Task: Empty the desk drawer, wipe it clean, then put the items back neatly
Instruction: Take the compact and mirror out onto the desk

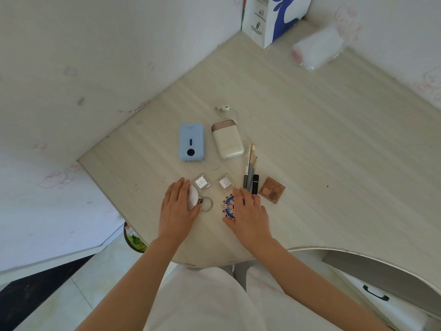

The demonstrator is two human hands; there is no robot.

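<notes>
Glass and metal make up the round mirror (193, 199), which is covered by the flat, nearly straight fingers of the left hand (177, 206) near the desk's (310, 139) front edge; its key ring (206, 203) sticks out at 3 o'clock. It is judged light, stiff and breakable, best lifted by the rim or the ring. At 3 o'clock from it a patterned card (228, 206) is pressed under the right hand (248, 211), fingers spread and barely bent; it looks thin and slippery, so an edge would have to be pried up. At 12 o'clock two small clear boxes (202, 183) are set, with a blue power bank (191, 142) and a cream one (228, 142) beyond. Pens (250, 168) and an eyeshadow palette (272, 189) crowd the right hand at 1 o'clock. A drawer handle (375, 292) is seen at 4 o'clock, the drawer apparently closed.
</notes>
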